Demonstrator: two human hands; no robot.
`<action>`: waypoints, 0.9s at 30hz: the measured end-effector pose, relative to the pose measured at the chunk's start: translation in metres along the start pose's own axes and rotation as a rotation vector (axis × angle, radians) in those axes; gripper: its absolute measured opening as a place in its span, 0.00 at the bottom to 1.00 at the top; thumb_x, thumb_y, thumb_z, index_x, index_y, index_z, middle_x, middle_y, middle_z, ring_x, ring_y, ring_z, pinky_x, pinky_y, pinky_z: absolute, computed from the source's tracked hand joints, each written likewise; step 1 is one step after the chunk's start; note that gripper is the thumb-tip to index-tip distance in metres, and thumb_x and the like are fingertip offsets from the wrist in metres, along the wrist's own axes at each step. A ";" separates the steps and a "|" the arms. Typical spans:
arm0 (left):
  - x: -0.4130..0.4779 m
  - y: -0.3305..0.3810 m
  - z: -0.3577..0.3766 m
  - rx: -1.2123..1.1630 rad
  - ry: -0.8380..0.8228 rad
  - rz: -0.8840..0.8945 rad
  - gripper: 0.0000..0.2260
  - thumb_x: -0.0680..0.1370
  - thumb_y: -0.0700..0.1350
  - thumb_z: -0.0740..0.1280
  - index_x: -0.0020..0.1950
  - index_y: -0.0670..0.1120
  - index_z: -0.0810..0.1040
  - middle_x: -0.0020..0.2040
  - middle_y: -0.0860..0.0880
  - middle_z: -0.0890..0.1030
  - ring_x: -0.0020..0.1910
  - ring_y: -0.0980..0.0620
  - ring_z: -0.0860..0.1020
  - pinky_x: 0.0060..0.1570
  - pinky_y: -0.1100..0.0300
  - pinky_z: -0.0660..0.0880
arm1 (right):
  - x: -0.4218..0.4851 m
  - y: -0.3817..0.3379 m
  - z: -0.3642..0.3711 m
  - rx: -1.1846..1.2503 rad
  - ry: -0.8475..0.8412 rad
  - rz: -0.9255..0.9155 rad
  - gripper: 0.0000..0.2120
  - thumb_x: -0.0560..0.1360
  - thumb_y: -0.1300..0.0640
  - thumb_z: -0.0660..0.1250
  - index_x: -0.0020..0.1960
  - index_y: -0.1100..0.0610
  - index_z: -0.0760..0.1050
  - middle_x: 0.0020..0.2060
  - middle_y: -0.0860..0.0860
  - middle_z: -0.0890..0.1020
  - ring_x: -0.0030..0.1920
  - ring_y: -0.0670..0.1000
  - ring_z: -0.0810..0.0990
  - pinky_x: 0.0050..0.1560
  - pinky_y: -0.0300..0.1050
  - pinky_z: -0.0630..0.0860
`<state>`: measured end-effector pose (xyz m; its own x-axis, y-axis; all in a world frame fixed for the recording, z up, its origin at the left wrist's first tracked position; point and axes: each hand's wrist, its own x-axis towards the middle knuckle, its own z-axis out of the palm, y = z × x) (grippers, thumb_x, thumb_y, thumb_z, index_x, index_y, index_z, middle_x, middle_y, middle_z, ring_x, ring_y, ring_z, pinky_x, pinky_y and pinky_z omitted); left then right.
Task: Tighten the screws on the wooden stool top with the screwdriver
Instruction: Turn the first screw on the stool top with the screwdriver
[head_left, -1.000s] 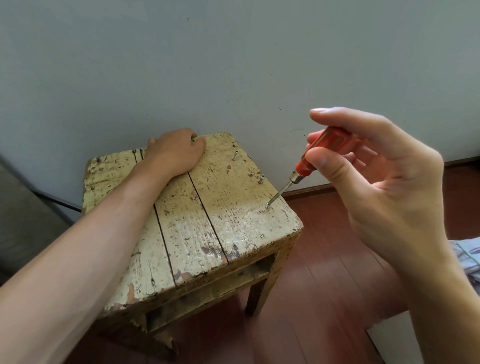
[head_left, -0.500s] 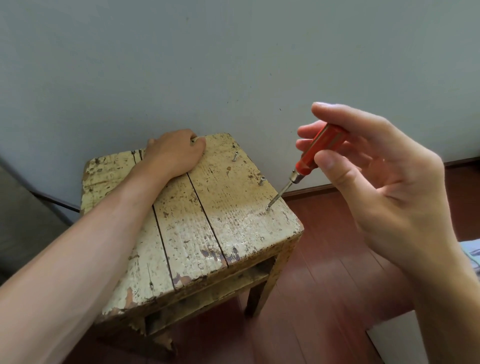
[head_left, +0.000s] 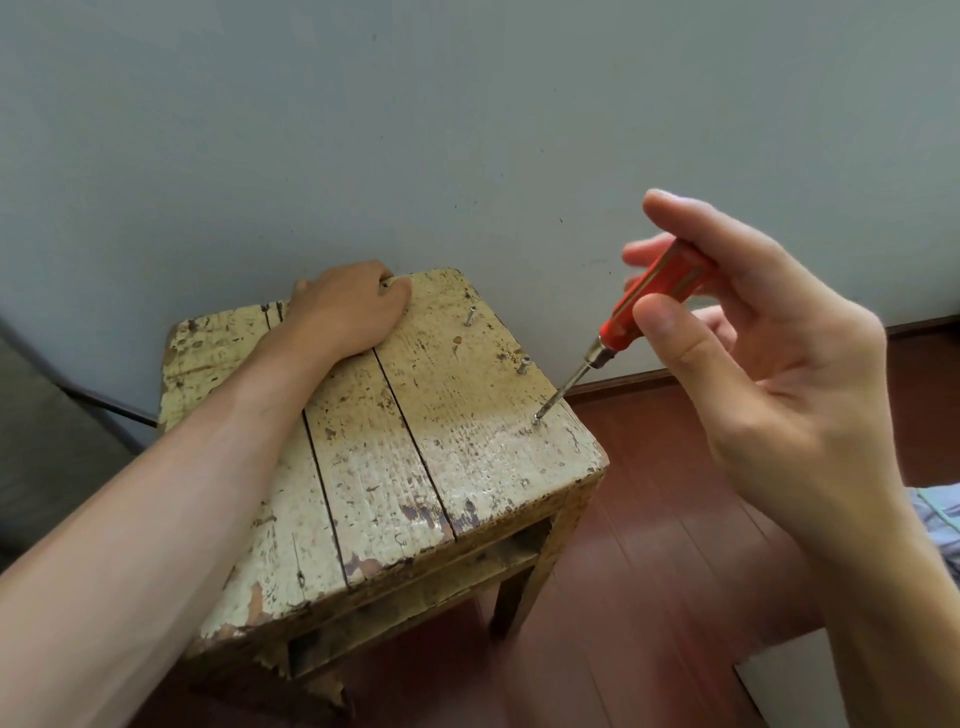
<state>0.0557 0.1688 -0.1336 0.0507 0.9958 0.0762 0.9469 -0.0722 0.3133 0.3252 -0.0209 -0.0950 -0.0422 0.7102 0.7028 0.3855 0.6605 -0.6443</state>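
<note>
**A:** What could go wrong from here?

**B:** The screwdriver (head_left: 644, 296) leans well off vertical. Its tip sits in the near screw (head_left: 535, 422), close to the right edge of the wooden stool top (head_left: 374, 467). The right hand (head_left: 769, 374) only pinches the red handle between thumb and fingertips, with the other fingers loose. I'd judge the tip could slip out, gouge the paint or skid off the edge.

**A:** Might the stool shift?

**B:** Less likely. The left hand (head_left: 348, 306) holds the far edge by the wall, fingers curled over it.

**A:** And how does the top look?

**B:** It's three planks with gaps between them, the cream paint chipped and worn. The near screw seems almost flush. On the same plank a raised screw (head_left: 523, 365) stands tilted just beyond it, and a far screw (head_left: 470, 315) stands tilted nearer the wall.
</note>
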 end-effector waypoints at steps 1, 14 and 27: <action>0.000 0.000 0.000 0.002 0.001 -0.001 0.23 0.83 0.60 0.52 0.71 0.50 0.74 0.67 0.47 0.78 0.67 0.42 0.74 0.69 0.42 0.65 | 0.000 0.000 -0.002 0.014 -0.024 -0.001 0.22 0.84 0.60 0.70 0.77 0.50 0.74 0.62 0.46 0.84 0.62 0.55 0.85 0.55 0.59 0.81; -0.002 -0.001 -0.001 -0.010 -0.014 0.000 0.24 0.83 0.61 0.53 0.71 0.50 0.74 0.69 0.47 0.77 0.67 0.42 0.73 0.69 0.42 0.65 | 0.003 -0.006 0.006 -0.002 0.025 -0.013 0.18 0.82 0.60 0.74 0.68 0.47 0.78 0.53 0.42 0.87 0.56 0.52 0.88 0.51 0.59 0.82; -0.001 0.000 -0.003 0.000 -0.033 0.002 0.23 0.83 0.60 0.53 0.71 0.50 0.74 0.70 0.47 0.76 0.69 0.42 0.73 0.69 0.44 0.66 | 0.001 0.000 0.000 0.010 -0.028 0.007 0.21 0.83 0.61 0.71 0.76 0.53 0.76 0.60 0.47 0.85 0.58 0.56 0.87 0.52 0.63 0.80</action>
<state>0.0546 0.1673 -0.1308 0.0631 0.9969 0.0461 0.9467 -0.0744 0.3134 0.3253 -0.0203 -0.0942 -0.0651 0.7210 0.6899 0.3769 0.6579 -0.6520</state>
